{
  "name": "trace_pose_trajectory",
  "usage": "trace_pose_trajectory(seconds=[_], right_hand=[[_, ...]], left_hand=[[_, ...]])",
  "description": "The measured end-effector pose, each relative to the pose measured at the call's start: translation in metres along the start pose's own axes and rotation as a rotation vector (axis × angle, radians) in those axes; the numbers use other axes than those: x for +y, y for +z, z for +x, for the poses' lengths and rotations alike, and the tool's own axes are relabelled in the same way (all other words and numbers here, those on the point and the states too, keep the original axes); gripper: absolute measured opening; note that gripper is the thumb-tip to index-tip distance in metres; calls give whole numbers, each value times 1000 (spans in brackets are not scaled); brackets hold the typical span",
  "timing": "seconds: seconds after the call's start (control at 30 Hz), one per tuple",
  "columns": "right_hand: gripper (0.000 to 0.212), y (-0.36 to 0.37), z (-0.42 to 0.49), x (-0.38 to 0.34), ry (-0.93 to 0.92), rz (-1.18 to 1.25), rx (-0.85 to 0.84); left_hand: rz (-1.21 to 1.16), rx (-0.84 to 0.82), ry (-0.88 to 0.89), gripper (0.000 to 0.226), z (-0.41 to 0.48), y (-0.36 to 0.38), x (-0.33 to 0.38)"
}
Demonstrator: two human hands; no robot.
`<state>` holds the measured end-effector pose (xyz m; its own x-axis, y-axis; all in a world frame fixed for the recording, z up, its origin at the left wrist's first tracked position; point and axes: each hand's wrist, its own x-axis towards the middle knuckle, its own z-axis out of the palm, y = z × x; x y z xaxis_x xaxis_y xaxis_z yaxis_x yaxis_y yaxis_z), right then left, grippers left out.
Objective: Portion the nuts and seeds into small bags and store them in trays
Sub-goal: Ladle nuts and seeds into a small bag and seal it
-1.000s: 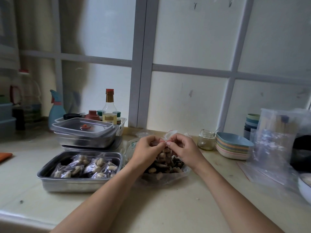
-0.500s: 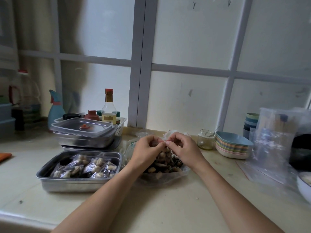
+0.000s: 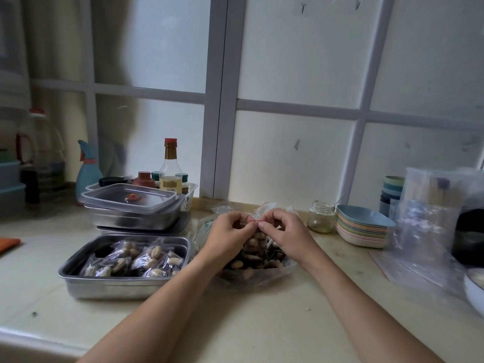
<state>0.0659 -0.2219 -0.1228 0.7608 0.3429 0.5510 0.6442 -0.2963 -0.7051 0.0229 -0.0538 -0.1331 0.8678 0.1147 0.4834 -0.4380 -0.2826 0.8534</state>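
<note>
My left hand (image 3: 228, 231) and my right hand (image 3: 285, 230) meet at the middle of the counter. Both pinch the red zip edge of a small clear bag (image 3: 255, 241) holding pale nuts. Under it lies a large clear bag of mixed nuts and seeds (image 3: 258, 269), open on the counter. To the left a steel tray (image 3: 110, 285) holds several filled small bags (image 3: 136, 260).
Behind the tray stand stacked steel trays with a clear lid (image 3: 131, 203) and sauce bottles (image 3: 170, 169). A small glass jar (image 3: 320, 216), stacked coloured plates (image 3: 362, 229), cups and clear plastic bags (image 3: 429, 224) sit at the right. A white bowl (image 3: 474, 292) is at the right edge.
My hands stay together on the small bag's top edge, with only slight finger movement along the red zip. Nothing else has moved.
</note>
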Motion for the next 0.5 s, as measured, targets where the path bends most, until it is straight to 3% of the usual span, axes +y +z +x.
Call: trace_pose_trajectory(seconds=[0.5], right_hand=[[12, -6, 1, -1, -17, -7, 21]], left_hand=[[-13, 46, -14, 8, 3, 0, -7]])
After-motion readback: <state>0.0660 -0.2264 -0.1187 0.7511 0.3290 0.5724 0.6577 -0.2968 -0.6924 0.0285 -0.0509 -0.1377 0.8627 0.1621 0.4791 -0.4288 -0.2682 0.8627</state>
